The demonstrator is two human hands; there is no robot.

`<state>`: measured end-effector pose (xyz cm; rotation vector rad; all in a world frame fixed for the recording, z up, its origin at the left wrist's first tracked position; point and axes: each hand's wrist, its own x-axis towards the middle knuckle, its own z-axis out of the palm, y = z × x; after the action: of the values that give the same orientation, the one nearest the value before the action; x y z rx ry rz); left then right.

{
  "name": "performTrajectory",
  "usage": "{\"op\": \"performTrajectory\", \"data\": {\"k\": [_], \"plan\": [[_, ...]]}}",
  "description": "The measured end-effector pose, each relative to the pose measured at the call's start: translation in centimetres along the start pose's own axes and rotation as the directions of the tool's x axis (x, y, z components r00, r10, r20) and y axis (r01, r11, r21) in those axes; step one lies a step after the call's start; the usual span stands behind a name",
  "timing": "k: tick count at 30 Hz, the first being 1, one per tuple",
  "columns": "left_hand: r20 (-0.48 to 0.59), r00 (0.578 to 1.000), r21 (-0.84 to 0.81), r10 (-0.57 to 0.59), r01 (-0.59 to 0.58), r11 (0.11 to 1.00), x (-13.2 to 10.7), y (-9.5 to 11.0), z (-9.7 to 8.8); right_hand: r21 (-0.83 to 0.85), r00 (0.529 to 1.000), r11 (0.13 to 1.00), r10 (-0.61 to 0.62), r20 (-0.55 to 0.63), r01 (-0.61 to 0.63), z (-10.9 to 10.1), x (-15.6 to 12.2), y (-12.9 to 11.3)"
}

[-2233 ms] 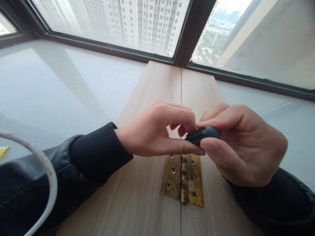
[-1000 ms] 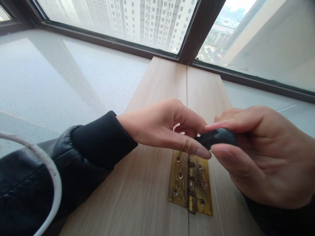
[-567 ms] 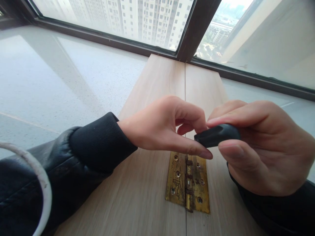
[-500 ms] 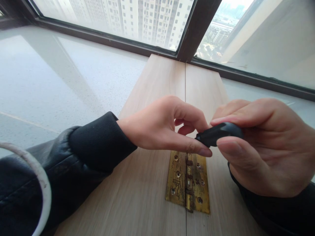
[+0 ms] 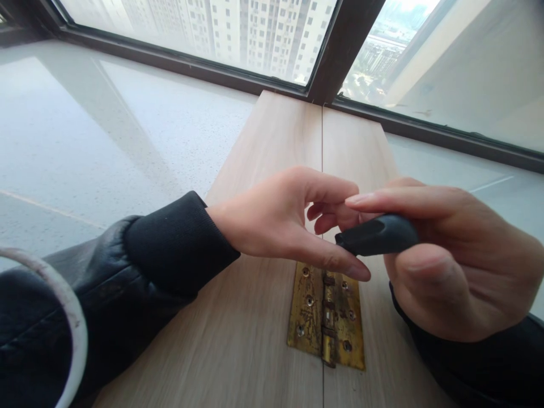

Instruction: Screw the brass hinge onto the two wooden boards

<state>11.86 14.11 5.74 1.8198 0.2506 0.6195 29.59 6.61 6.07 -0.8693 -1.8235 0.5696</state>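
A black-handled screwdriver point(image 5: 378, 235) is held over the hinge, its handle tilted and its blunt end toward my right palm. My right hand point(image 5: 471, 260) is loosely around the handle, thumb below and fingers above. My left hand point(image 5: 280, 221) is curled round the narrow end, its thumb under it; the shaft and tip are hidden. Under my hands a worn brass hinge point(image 5: 312, 323) lies open and flat across the seam of two boards, with several screw holes in its leaves. I cannot tell whether the screwdriver touches a screw, as my left hand covers the hinge's far end.
The pale wooden boards point(image 5: 238, 317) run to a dark window frame point(image 5: 191, 65). A speckled white sill point(image 5: 127, 147) lies on the left, with more sill on the right. A white curved tube point(image 5: 76, 323) crosses my left sleeve at the lower left.
My right thumb has shifted back along the handle and my right fingers have loosened and stretched forward over it. The handle has turned slightly. My left hand is nearly still.
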Motion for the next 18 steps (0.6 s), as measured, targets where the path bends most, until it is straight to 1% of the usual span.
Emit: {"op": "performTrajectory", "data": {"k": [2,3,5,7,12,16,18], "plan": [[-0.005,1.0,0.002,-0.006,0.006,1.0,0.0,0.1,0.0,-0.035,0.998,0.999,-0.008,0.055,0.01,-0.1,0.1,-0.1],[-0.004,1.0,0.0,-0.011,0.011,1.0,0.0,0.1,0.0,-0.047,0.998,0.999,-0.005,0.063,0.008,-0.2,0.2,-0.2],[0.005,1.0,-0.007,-0.015,0.015,1.0,0.0,0.1,-0.1,-0.041,0.999,0.999,0.012,0.042,-0.01,-0.4,0.2,-0.4],[0.026,1.0,-0.009,0.006,-0.005,1.0,-0.1,-0.1,-0.2,-0.031,0.999,0.999,0.042,0.034,-0.041,-0.4,0.2,-0.7],[0.11,0.993,-0.012,0.031,-0.03,0.999,-0.4,-0.5,-0.5,-0.136,0.991,0.983,0.128,0.025,-0.123,0.0,0.3,-1.5],[0.191,0.981,-0.058,0.017,-0.006,0.998,-0.5,-0.4,-0.8,-0.208,0.992,0.97,0.124,-0.016,-0.124,0.2,0.0,-1.9],[0.197,0.98,-0.054,0.007,0.003,0.999,-0.4,-0.2,-0.8,-0.273,0.992,0.954,0.112,-0.051,-0.121,0.3,-0.2,-1.7]]}}
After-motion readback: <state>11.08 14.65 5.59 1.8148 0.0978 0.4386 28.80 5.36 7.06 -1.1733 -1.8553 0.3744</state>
